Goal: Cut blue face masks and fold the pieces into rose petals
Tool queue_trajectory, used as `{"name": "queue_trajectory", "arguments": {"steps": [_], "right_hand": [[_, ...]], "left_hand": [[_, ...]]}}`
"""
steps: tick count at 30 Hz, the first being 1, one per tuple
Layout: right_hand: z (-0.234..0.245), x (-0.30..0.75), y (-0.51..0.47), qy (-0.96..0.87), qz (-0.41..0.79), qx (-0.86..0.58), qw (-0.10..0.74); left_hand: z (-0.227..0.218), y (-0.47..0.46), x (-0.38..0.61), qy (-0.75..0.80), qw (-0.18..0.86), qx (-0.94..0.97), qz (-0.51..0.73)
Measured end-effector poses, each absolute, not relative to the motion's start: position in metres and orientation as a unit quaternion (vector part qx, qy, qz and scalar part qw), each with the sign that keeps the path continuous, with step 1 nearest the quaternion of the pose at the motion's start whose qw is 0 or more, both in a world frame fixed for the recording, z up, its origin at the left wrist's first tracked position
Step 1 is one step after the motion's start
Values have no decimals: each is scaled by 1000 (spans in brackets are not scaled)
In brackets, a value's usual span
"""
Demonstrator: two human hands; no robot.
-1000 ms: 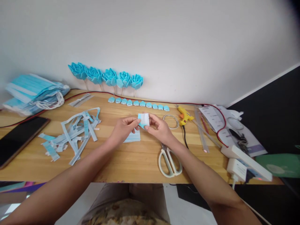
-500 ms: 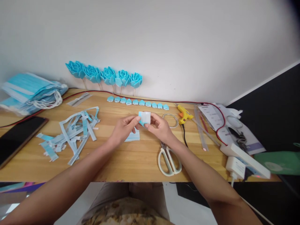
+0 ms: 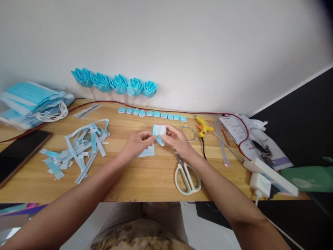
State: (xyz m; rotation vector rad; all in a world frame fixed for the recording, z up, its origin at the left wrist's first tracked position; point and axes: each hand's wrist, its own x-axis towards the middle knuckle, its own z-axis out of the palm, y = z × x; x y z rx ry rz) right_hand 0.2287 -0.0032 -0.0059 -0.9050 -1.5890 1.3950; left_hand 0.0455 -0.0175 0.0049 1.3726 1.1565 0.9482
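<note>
Between my two hands is a small folded piece of blue-and-white mask fabric (image 3: 160,130), held up over the table. My left hand (image 3: 139,141) pinches its lower left edge between thumb and fingers. On the other side, my right hand (image 3: 177,139) grips it with the thumb in front and the fingers behind. Another light-blue fabric piece (image 3: 147,151) lies flat on the table, partly under my left hand. Below my right hand rest white-handled scissors (image 3: 187,177), their blades partly hidden. Farther back, several folded blue petals (image 3: 149,113) stand in a row.
Several blue fabric flowers (image 3: 119,84) on sticks lean against the wall. Cut strips (image 3: 85,146), a phone (image 3: 20,152) and a stack of masks (image 3: 31,99) lie left. At right are a tape ring (image 3: 188,133), yellow glue gun (image 3: 203,126), ruler (image 3: 222,144) and power strip (image 3: 275,177).
My right thumb has moved up onto the front of the fabric piece, and its lower part now looks bent. My left hand has slid slightly down along its edge.
</note>
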Motion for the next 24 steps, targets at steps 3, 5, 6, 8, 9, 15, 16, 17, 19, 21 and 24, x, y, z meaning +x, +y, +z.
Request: {"name": "queue_trajectory", "arguments": {"steps": [3, 5, 6, 8, 9, 15, 16, 17, 19, 21, 24], "right_hand": [[-8, 227, -3, -616, 566, -362, 412], [-11, 226, -2, -614, 558, -369, 419], [-12, 226, -2, -615, 553, -371, 422], [-13, 226, -2, -624, 539, -377, 422], [-12, 227, -2, -632, 532, -379, 417], [-3, 231, -3, -640, 546, -371, 394], [-3, 231, -4, -636, 545, -379, 394], [-2, 231, -4, -633, 541, -389, 394], [-3, 230, -4, -627, 530, -410, 398], [-4, 229, -4, -620, 520, -423, 409], [-7, 228, -3, -620, 507, -426, 422]], "left_hand": [[5, -18, 45, 483, 518, 585, 395], [3, -18, 46, 483, 513, 578, 412], [2, -18, 46, 480, 515, 572, 421], [0, -17, 46, 469, 527, 557, 438], [0, -16, 46, 464, 534, 548, 445], [4, -18, 46, 469, 544, 565, 407], [4, -19, 47, 473, 536, 577, 395], [5, -19, 47, 476, 529, 586, 387], [4, -20, 48, 479, 522, 595, 380], [1, -20, 48, 481, 519, 593, 383], [-3, -19, 48, 488, 516, 589, 385]]}}
